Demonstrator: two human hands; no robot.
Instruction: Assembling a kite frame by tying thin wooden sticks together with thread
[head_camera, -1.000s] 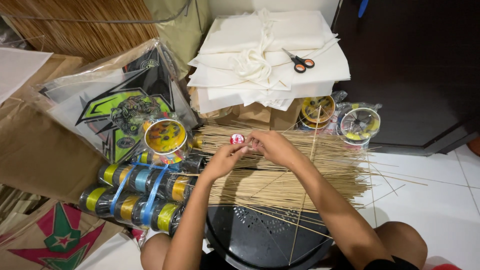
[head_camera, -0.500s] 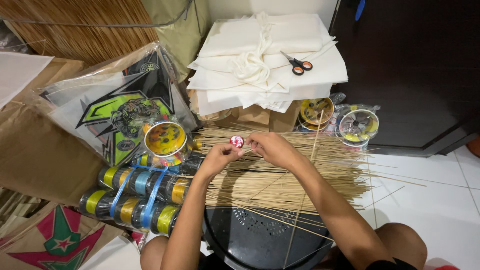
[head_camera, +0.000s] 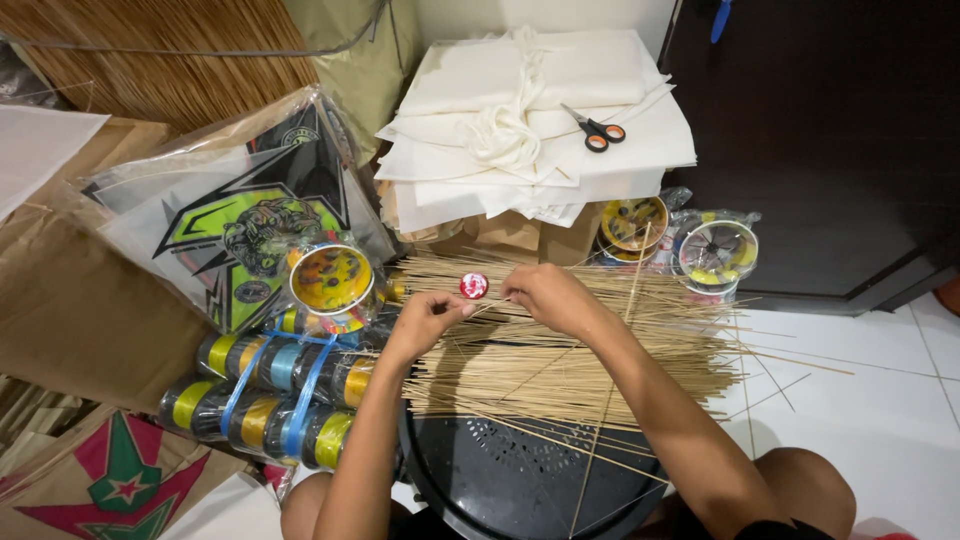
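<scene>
A wide pile of thin bamboo sticks (head_camera: 570, 350) lies across a black round stool (head_camera: 520, 480) and the floor in front of me. My left hand (head_camera: 425, 318) and my right hand (head_camera: 545, 295) meet above the pile, each pinching a thin stick between the fingertips. A small red and white round spool (head_camera: 474, 286) sits just between and behind the two hands, touching the sticks. One long stick (head_camera: 610, 390) stands out, slanting from my lap up toward the right spools.
Bundled spools of yellow and blue thread (head_camera: 270, 385) lie at left, one colourful reel (head_camera: 330, 278) on top. Printed kites in plastic (head_camera: 230, 215) lean behind them. Stacked white paper (head_camera: 530, 120) carries orange-handled scissors (head_camera: 597, 132). More reels (head_camera: 715, 252) sit at right by a dark door (head_camera: 830, 140).
Both hands have stayed over the stick pile with only small finger movements; the view has shifted slightly.
</scene>
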